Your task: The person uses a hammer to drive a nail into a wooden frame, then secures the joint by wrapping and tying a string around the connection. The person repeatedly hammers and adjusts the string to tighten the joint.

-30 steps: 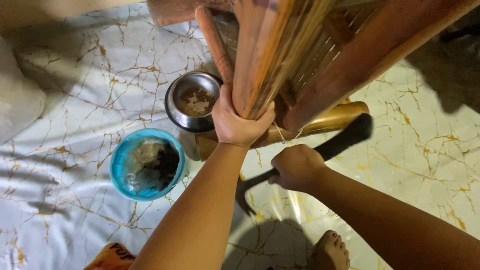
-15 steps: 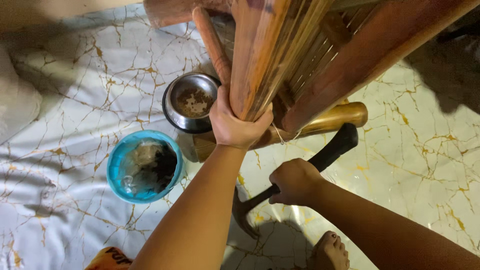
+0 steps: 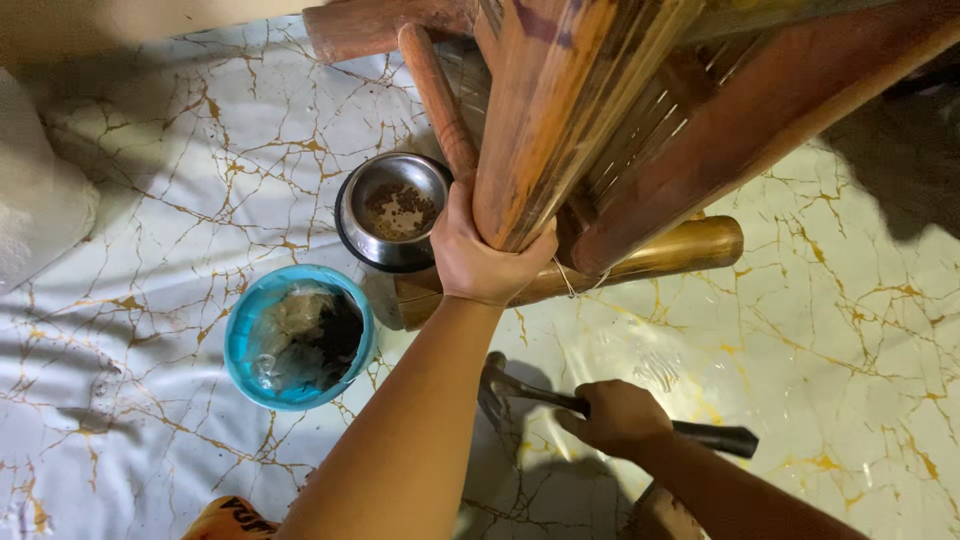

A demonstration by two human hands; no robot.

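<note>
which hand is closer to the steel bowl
Left. The left hand grips the wooden frame right beside the steel bowl. The right hand is lower down toward the viewer, holding a hammer well apart from it.

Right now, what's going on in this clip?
A person is working on the marble-patterned floor with a wooden furniture piece. The left hand grips the lower end of one of its wooden bars, while the right hand holds a hammer by the handle, low above the floor with its head pointing left. Beside the left arm sit a steel bowl with small brownish bits and a blue tub holding crumpled plastic and dark material.
</note>
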